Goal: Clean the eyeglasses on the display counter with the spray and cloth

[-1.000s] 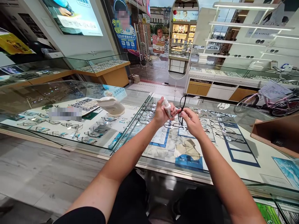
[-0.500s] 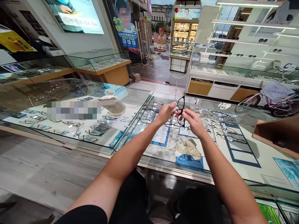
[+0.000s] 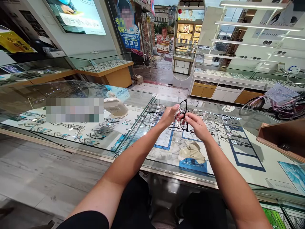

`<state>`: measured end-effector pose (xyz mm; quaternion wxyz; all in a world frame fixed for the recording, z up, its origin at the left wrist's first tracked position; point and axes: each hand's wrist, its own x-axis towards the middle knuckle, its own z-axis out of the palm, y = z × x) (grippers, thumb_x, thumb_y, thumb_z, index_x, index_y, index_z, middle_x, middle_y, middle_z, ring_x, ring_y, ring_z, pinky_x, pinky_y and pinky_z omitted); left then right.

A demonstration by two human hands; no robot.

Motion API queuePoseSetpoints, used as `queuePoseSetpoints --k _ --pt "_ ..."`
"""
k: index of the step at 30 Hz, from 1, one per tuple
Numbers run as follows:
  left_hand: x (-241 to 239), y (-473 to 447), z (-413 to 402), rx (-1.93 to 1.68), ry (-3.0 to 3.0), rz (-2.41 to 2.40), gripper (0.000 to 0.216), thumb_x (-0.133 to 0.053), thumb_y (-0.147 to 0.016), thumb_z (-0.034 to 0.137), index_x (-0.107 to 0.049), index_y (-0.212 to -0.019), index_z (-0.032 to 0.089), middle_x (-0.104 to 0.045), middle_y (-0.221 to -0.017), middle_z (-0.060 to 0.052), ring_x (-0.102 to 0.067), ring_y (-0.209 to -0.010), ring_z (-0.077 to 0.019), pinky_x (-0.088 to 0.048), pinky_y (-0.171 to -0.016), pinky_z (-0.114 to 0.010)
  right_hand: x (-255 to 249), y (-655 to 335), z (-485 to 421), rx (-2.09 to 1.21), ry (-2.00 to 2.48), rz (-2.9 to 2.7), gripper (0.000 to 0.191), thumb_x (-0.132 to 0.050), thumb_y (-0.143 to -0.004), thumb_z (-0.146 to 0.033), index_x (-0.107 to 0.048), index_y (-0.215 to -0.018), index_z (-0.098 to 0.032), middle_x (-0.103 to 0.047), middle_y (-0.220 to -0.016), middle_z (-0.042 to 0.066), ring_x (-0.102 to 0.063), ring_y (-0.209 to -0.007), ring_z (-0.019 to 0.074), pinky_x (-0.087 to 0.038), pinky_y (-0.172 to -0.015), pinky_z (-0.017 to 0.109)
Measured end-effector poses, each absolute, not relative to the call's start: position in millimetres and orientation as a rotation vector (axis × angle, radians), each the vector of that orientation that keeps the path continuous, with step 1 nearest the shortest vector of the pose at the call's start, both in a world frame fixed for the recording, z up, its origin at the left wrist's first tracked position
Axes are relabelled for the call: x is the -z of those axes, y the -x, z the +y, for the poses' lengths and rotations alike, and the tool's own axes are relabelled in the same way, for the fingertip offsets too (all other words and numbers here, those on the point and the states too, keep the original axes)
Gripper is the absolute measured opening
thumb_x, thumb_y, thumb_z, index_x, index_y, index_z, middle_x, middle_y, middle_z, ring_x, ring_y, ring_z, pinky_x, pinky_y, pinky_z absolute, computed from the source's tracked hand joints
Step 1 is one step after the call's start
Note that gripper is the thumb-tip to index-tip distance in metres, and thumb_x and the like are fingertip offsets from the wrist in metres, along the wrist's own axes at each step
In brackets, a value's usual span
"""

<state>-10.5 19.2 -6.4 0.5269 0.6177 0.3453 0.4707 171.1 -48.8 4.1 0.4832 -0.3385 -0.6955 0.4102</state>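
Both my hands are raised over a glass display counter [image 3: 166, 165]. My left hand [image 3: 169, 116] is closed around a small white spray bottle, of which only a bit shows at the fingertips [image 3: 176, 113]. Its tip sits right against a pair of black-framed glasses [image 3: 183, 109]. My right hand [image 3: 196, 125] pinches those glasses from below and holds them upright. A beige cleaning cloth [image 3: 192, 152] lies crumpled on the glass just under my hands.
Rows of spectacle frames fill the case under the glass. A white desk fan [image 3: 116, 107] stands on the counter at left. A wooden tray [image 3: 283, 138] sits at right, with a pink bicycle [image 3: 274, 105] behind it. Wall shelves and a tall mirror [image 3: 188, 38] stand at the back.
My left hand has turned so the spray bottle, plainly visible a second ago, is now mostly hidden in the fist. The glasses have shifted slightly closer to it.
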Motion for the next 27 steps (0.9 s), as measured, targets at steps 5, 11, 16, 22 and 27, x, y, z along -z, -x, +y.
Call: queuePoseSetpoints --k 5,11,16,22,27 --pt "0.9 7.8 16.0 -1.12 -1.456 0.756 0.083 -0.045 -0.086 0.097 -0.06 -0.066 0.019 -0.055 -0.061 -0.006 -0.049 -0.055 -0.0136 -0.036 -0.049 -0.026 -4.0 -174.4 -44.1 -1.008 0.851 -1.577 0.047 -0.066 -0.098 -0.068 -0.08 -0.104 -0.023 -0.077 -0.102 0.007 -0.065 -0.085 0.021 -0.052 -0.077 0.035" --pt "-5.8 4.2 6.6 -0.97 -1.609 0.75 0.079 -0.054 -0.082 0.094 -0.06 -0.058 0.019 -0.053 -0.055 -0.007 -0.048 -0.05 -0.015 -0.038 -0.049 -0.03 -2.8 -186.1 -31.2 -1.005 0.899 -1.38 0.055 -0.066 -0.092 -0.075 -0.077 -0.107 -0.023 -0.08 -0.11 0.008 -0.068 -0.085 0.021 -0.053 -0.074 0.034" --pt "0.6 -0.3 3.7 -0.916 -1.781 0.74 0.078 -0.047 -0.091 0.088 -0.05 -0.051 0.021 -0.048 -0.05 -0.006 -0.043 -0.049 -0.0143 -0.034 -0.051 -0.031 -0.3 -189.2 -28.8 -1.008 0.893 -1.309 0.051 -0.068 -0.092 -0.072 -0.077 -0.107 -0.024 -0.08 -0.113 0.008 -0.068 -0.084 0.0203 -0.052 -0.072 0.033" --pt "8.3 -2.4 7.4 -0.903 -1.769 0.745 0.075 -0.048 -0.094 0.083 -0.05 -0.053 0.02 -0.048 -0.052 -0.005 -0.042 -0.05 -0.0135 -0.032 -0.05 -0.03 -0.6 -185.1 -31.8 -1.038 0.869 -1.336 0.045 -0.069 -0.093 -0.067 -0.076 -0.105 -0.023 -0.078 -0.111 0.007 -0.066 -0.084 0.0203 -0.049 -0.072 0.033" --pt "4.1 -0.2 5.6 -0.887 -1.551 0.717 0.076 -0.057 -0.083 0.093 -0.061 -0.063 0.019 -0.051 -0.057 -0.004 -0.046 -0.052 -0.0137 -0.039 -0.048 -0.028 -1.4 -184.5 -33.0 -1.077 0.818 -1.285 0.04 -0.071 -0.094 -0.061 -0.078 -0.104 -0.023 -0.079 -0.107 0.006 -0.064 -0.081 0.0196 -0.047 -0.069 0.033"
